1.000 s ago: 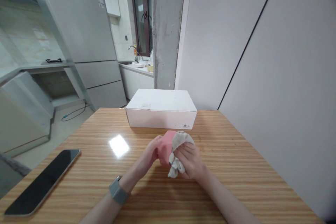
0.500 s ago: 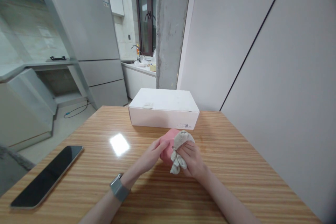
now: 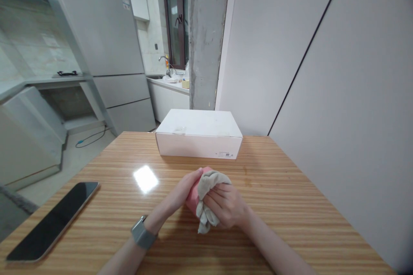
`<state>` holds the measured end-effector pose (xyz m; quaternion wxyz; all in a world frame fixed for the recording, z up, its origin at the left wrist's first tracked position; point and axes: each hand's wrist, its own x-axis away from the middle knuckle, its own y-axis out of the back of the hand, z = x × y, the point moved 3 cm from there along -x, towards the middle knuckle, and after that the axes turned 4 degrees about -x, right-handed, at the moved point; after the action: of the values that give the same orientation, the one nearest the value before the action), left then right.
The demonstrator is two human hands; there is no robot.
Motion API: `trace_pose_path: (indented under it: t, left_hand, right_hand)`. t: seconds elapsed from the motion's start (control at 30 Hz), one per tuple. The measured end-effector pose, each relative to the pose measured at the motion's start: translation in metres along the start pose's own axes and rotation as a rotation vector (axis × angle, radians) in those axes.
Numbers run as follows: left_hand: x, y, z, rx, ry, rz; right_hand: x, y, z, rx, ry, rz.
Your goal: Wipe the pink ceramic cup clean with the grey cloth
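Note:
A pink object (image 3: 192, 200), its kind hidden by my hands and the cloth, is held just above the wooden table (image 3: 277, 189). My left hand (image 3: 183, 190) is closed around its left side, with a grey watch (image 3: 143, 232) on that wrist. In my right hand (image 3: 227, 206) a light grey cloth (image 3: 206, 193) is bunched and pressed against the pink object's right side. One end of the cloth hangs down below the fingers.
Beyond my hands a white cardboard box (image 3: 198, 135) stands at the table's far edge. A dark phone-like slab (image 3: 53, 223) lies at the left edge. A white wall (image 3: 338, 107) runs along the right, and a fridge (image 3: 103, 43) stands back left.
Both hands have come slightly nearer and to the left with the pink object and the cloth. The cloth now covers more of the pink object's front.

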<state>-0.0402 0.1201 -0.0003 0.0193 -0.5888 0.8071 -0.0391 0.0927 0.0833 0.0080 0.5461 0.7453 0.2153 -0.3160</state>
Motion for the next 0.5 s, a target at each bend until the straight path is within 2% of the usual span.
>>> trace_pose_path:
  t: [0.1, 0.2, 0.27, 0.4, 0.43, 0.5]
  left_hand:
    - [0.004, -0.002, -0.011, -0.092, -0.096, 0.069]
    - [0.009, -0.002, -0.015, -0.097, -0.1, 0.033]
    - [0.011, -0.002, -0.012, -0.028, -0.092, 0.042]
    - [0.012, -0.009, -0.002, 0.238, -0.104, 0.178]
    - [0.011, -0.01, 0.001, 0.282, -0.094, 0.194]
    - [0.007, -0.01, 0.007, 0.298, -0.044, 0.154]
  right_hand:
    - [0.001, 0.001, -0.004, -0.054, -0.088, -0.044]
    - [0.006, 0.004, -0.01, -0.076, -0.152, -0.075]
    - [0.01, 0.006, -0.016, -0.081, -0.223, -0.088]
    - [0.017, 0.012, -0.024, -0.096, -0.382, -0.168]
    - [0.018, 0.013, -0.024, -0.085, -0.388, -0.182]
    - [0.017, 0.013, -0.022, -0.044, -0.345, -0.177]
